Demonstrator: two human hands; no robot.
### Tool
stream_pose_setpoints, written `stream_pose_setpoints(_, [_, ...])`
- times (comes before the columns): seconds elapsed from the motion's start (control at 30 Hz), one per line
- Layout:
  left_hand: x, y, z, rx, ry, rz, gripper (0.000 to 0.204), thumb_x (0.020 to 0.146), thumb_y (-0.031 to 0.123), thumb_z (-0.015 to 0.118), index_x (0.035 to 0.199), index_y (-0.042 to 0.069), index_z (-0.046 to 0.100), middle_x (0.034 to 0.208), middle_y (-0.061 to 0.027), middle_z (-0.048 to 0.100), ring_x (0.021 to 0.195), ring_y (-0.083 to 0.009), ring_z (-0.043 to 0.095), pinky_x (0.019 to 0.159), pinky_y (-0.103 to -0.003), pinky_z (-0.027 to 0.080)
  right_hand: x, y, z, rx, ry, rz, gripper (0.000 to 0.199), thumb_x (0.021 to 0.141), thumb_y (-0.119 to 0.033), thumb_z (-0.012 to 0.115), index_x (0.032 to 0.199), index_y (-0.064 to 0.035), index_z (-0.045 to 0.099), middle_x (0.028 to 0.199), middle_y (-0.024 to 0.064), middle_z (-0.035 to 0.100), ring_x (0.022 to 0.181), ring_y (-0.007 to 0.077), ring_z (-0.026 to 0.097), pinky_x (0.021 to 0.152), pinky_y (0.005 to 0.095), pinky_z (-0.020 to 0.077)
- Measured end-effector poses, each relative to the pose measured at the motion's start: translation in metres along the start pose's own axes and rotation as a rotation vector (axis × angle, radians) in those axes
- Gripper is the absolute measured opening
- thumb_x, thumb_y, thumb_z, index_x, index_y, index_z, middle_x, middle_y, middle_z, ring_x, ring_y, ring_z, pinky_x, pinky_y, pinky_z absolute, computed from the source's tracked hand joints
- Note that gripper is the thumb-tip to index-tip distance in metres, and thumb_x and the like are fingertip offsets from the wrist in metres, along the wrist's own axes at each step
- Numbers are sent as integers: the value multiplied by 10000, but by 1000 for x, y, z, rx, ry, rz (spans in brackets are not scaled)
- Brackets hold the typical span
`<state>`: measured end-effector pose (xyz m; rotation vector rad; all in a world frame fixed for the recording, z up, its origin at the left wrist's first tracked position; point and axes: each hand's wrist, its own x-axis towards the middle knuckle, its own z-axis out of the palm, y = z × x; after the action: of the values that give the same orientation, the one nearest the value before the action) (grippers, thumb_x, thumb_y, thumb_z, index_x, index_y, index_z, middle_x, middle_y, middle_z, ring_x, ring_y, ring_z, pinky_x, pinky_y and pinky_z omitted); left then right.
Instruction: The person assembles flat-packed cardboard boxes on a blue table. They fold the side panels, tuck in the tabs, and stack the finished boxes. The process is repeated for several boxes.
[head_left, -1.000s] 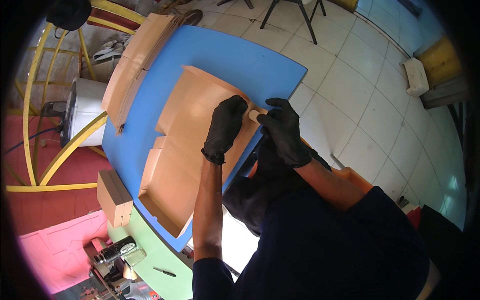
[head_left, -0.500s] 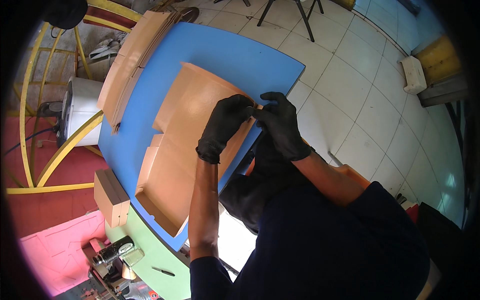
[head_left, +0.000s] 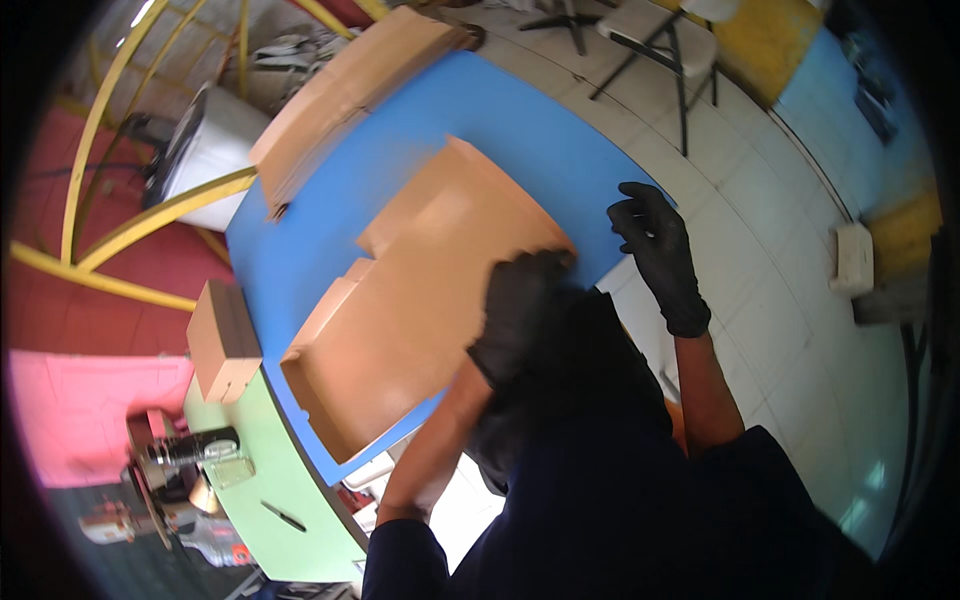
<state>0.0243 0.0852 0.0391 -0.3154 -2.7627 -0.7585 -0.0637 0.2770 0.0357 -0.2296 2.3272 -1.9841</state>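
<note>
A brown cardboard box [head_left: 430,270], partly folded, lies on the blue table [head_left: 480,110]. Its low walls stand up at the near left end, and a broad flap stretches toward the far right. My left hand [head_left: 525,310], in a black glove, is closed at the flap's right corner. Motion blurs that hand, and its fingertips are partly hidden against the cardboard edge. Off to the right, near the table's right corner, my right hand [head_left: 655,245] hangs in the air in a black glove. Its fingers are bent and apart, with nothing visible in them.
Flat cardboard blanks [head_left: 350,95] are stacked along the table's far left edge. A closed brown box [head_left: 222,340] stands by a green table [head_left: 290,470], where a knife [head_left: 283,516] and a black cylinder [head_left: 195,445] lie. Beyond is a chair [head_left: 665,45].
My hands, together at the box's right corner before, are now apart. The right one has moved away to the right; the left remains at the corner. The whole view has turned and shifted.
</note>
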Motion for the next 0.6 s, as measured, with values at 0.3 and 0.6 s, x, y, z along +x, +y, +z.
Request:
stream_pose_setpoints(0.3, [-67, 29, -33, -56, -552, 81, 187, 710, 313, 755, 787, 143, 753, 814, -104, 719, 771, -330, 699, 734, -466, 487, 49, 18, 12, -919, -242, -590, 342, 851, -136, 718, 1182, -70, 660, 1106, 138, 685, 1003, 372, 651, 869, 467, 534])
stream_pose_setpoints(0.6, [-60, 46, -28, 121, 27, -132, 320, 685, 302, 794, 867, 54, 706, 798, -117, 660, 728, -309, 669, 710, -430, 492, -17, 15, 53, -181, -622, -80, 133, 859, 12, 675, 974, 12, 609, 812, 38, 598, 749, 108, 555, 687, 300, 482])
